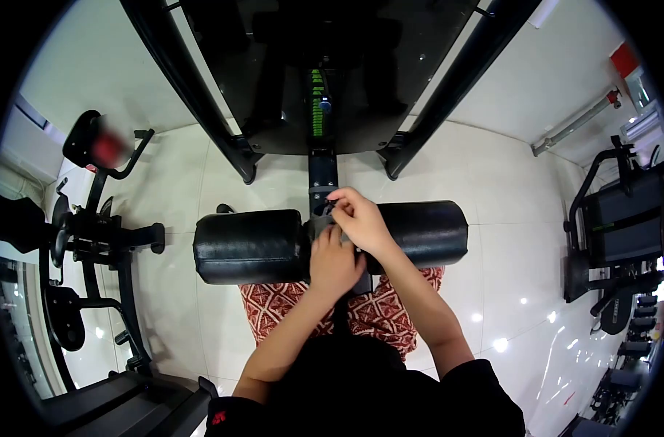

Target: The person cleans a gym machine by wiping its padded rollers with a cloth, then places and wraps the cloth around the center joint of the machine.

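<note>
two bare hands worked close together at a fitting between black rollers

the grey fitting (321, 223) was at the middle of a padded gym machine, on a dark upright post (322, 171) between two black rollers, one to the left (248, 246) and one to the right (426, 231). the person's left hand (335, 268) lay palm down on its near side, fingers loosely curled and touching it. the right hand (362, 222) was half closed just above, thumb and forefinger nearly meeting by a small dark piece; from where i stood, i could not tell whether either hand gripped anything.

with the fingers crowded together, a skin pinch looked possible if the fitting shifted suddenly. the small piece, if loose, could have slipped from a weak hold and dropped, and one hand partly hid the other's work.

patterned red-and-white cloth (273, 306) showed below the rollers. beyond rose a dark panel (259, 87) with a green-marked strip (317, 109); other gym machines flanked the pale tiled floor (510, 269).
</note>
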Motion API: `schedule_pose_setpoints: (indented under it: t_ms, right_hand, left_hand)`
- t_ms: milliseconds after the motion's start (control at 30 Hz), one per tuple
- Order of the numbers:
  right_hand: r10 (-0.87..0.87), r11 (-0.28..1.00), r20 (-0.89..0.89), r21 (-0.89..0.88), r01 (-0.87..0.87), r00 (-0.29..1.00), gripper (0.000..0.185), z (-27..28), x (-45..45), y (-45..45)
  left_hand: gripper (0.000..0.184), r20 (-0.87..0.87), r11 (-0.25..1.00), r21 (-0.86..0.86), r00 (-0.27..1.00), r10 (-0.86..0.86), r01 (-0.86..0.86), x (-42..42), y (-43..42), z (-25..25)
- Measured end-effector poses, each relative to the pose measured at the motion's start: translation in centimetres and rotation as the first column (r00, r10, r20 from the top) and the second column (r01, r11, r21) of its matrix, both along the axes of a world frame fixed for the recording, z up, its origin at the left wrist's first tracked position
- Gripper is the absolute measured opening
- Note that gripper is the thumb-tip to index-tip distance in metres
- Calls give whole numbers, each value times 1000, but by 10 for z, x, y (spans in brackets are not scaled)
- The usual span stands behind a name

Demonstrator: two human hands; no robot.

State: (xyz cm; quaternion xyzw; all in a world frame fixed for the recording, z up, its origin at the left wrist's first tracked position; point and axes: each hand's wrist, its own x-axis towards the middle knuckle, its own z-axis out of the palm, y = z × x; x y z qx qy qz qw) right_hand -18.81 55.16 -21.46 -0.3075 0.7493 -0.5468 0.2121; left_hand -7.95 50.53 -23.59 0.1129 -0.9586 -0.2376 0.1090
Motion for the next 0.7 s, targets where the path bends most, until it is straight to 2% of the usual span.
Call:
schedule_pose_setpoints:
  t_ms: [33, 100, 133, 200, 267, 300, 367, 400, 533, 633, 700]
  right_hand:
    - [-73, 996, -45, -53, 71, 996, 21, -7, -1, 0]
    - [-127, 992, -74, -34, 125, 989, 19, -6, -6, 3]
    - [-138, 990, -174, -31, 134, 975, 19, -8, -11, 5]
    - [-147, 989, -171, 7, 150, 974, 18, -12, -18, 10]
    - [-152, 987, -156, 25, 158, 976, 17, -10, -23, 14]
    - [-133, 988, -186, 49, 144, 974, 18, -7, -23, 18]
    - [-111, 989, -221, 67, 129, 969, 18, -8, -28, 20]
    - [-118, 983, -225, 112, 146, 967, 18, -11, -27, 21]
    - [-61, 978, -256, 175, 109, 965, 18, -11, -26, 15]
    - [3, 967, -285, 245, 70, 958, 17, -11, -30, 10]
    - [23, 959, -298, 276, 63, 954, 17, -11, -32, 9]
  left_hand:
    - [55, -81, 1000, -24, 997, -5, 3, 2, 4, -7]
    - [54, -72, 999, -23, 997, -33, 31, -1, 4, -10]
    - [50, -64, 1000, -11, 998, -17, 16, -6, 2, -12]
    - [47, -60, 1000, -1, 998, -6, 6, -19, -4, -19]
    - [40, 218, 999, 29, 976, 15, -22, -33, -9, -17]
    - [40, 224, 999, 42, 975, 12, -22, -36, -7, -18]
    - [37, 120, 996, 56, 991, 61, -68, -45, -9, -25]
    - [32, 8, 995, -11, 995, 97, -96, -46, -8, -31]
    - [31, -62, 995, -36, 994, 89, -92, -49, -14, -46]
    - [32, -9, 997, -8, 997, 76, -76, -55, -17, -52]
    - [34, 182, 989, 65, 976, 116, -130, -64, -20, -56]
